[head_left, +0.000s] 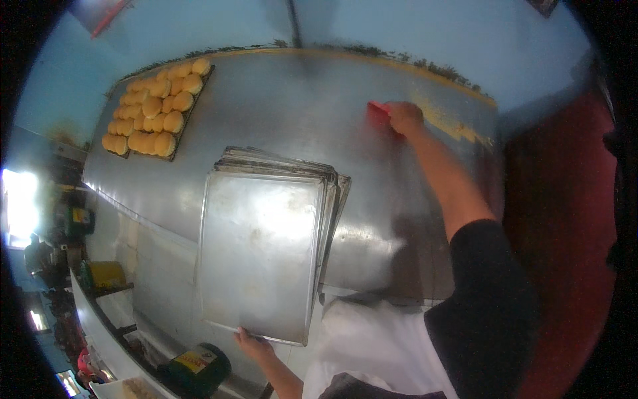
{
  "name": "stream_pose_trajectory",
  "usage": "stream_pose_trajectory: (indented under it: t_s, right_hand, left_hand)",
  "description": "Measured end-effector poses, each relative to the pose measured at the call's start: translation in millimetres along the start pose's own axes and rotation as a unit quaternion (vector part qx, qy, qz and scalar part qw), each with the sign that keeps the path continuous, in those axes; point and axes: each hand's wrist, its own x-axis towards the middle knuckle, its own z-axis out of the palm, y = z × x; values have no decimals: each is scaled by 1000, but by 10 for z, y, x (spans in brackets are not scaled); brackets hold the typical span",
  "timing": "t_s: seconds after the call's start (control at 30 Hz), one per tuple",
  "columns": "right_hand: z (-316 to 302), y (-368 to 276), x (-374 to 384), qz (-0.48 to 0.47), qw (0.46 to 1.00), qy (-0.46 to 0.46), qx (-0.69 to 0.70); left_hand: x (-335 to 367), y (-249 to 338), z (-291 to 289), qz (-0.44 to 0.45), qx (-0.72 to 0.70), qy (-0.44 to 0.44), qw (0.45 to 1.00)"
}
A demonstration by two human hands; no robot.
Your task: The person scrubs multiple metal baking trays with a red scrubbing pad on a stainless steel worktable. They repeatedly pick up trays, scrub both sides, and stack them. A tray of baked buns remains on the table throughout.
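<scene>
My right hand [405, 118] is closed round a small red scraper [379, 113], reaching far across the metal table [286, 100]; its exact shape is blurred and partly covered by my fingers. Down at the near edge, my left hand [252, 346] grips the front rim of the top baking tray [259, 246], thumb on top and fingers mostly hidden beneath. This tray is bare, flat and silvery, and overhangs the table's near side. Under its far end lies a stack of similar trays [279, 163], with darker, browned rims, slightly fanned out.
Golden buns [151, 106] fill a dark tray at the table's far left. Yellowish residue [445, 123] marks the far right table edge along the blue wall [399, 30]. A dark green bucket [199, 369] stands low at the left, and a red surface [558, 219] lies right.
</scene>
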Motion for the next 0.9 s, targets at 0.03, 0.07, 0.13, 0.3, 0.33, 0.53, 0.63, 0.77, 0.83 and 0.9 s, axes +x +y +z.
stream_pose_trajectory:
  t_s: [0.03,0.07,0.13,0.3,0.33,0.53,0.63,0.77,0.83,0.9]
  right_hand:
    - [-97,72,85,32,999,1,17]
    - [-159,145,91,67,997,2,35]
    - [-254,304,-68,60,994,67,64]
    - [-681,432,-1313,-6,998,-35,-52]
    - [-531,574,-1661,-24,990,-58,-123]
    - [-126,395,-4350,-160,972,-149,-90]
    - [-31,286,-4740,-177,970,-156,-54]
    - [176,294,-4183,-121,984,-126,-30]
    - [79,356,-3604,-85,991,-99,1]
    - [178,541,-2835,-84,996,-3,-37]
  left_hand:
    - [6,13,-8,-2,13,-4,1000]
    - [26,28,-30,-3,28,-10,1000]
    - [99,-30,-136,-37,-5,-16,999]
    - [157,-426,-522,3,96,43,994]
    - [410,-798,-870,22,130,20,991]
    - [550,-1970,-1819,-161,345,9,925]
    - [398,-2335,-2161,-198,366,-38,909]
    - [247,-2372,-2317,-199,382,-52,901]
    - [205,-2215,-2297,-179,375,-37,909]
    - [88,-2146,-2192,-175,349,-15,921]
